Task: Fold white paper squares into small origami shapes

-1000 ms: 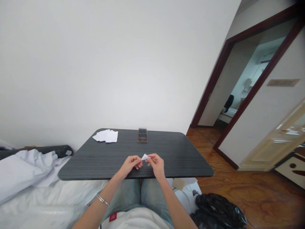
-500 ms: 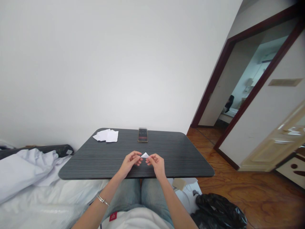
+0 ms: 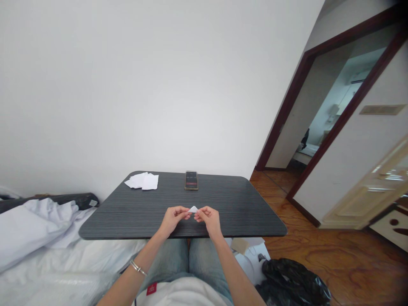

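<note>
A small white piece of folded paper (image 3: 193,209), roughly triangular with its point upward, is held just above the near part of the dark table (image 3: 127,216). My left hand (image 3: 174,217) pinches its left corner between thumb and fingers. On the opposite corner, my right hand (image 3: 208,216) has a similar pinch. The fingertips hide the paper's lower corners. Several white paper sheets (image 3: 149,182) lie overlapping at the table's far left.
A phone (image 3: 191,180) lies at the table's back edge, close to the white wall (image 3: 191,85). White bedding (image 3: 35,225) is on the left. Down on the right, a black plastic bag (image 3: 293,280) sits on the wooden floor, below a doorway.
My left fingers have closed in on the paper's left corner and lowered slightly. The paper's tip sits a little lower. My right hand has barely moved.
</note>
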A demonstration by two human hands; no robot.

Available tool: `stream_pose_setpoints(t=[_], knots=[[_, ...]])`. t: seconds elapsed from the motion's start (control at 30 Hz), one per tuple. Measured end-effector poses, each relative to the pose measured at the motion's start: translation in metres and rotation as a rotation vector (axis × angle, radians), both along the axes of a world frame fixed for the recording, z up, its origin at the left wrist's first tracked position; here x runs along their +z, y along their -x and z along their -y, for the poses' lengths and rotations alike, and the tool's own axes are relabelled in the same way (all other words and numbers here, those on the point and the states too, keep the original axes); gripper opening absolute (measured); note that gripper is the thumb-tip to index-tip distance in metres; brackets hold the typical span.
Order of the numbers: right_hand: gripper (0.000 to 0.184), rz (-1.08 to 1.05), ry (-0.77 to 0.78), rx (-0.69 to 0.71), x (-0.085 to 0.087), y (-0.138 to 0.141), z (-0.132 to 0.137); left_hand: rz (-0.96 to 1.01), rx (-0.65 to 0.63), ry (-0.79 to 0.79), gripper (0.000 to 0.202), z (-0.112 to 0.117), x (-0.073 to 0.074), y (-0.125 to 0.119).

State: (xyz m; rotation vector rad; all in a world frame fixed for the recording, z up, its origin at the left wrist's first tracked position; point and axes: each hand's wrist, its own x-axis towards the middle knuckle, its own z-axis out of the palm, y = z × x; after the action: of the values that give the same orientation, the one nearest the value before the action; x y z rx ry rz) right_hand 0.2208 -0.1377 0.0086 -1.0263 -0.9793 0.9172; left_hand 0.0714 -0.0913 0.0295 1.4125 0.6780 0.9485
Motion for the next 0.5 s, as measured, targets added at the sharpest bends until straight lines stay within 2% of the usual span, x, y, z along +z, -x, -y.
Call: stream_pose_setpoints(t=[0.23, 0.5], knots=[[0.02, -0.03, 0.012, 0.003, -0.002, -0.0006, -0.0013, 0.002, -0.008, -0.019, 0.02, -0.0009, -0.0002, 0.0], [0.017, -0.042, 0.009, -0.002, -0.002, -0.0005, -0.0016, 0.032, -0.026, 0.034, 0.023, -0.0015, -0.0023, 0.0003]])
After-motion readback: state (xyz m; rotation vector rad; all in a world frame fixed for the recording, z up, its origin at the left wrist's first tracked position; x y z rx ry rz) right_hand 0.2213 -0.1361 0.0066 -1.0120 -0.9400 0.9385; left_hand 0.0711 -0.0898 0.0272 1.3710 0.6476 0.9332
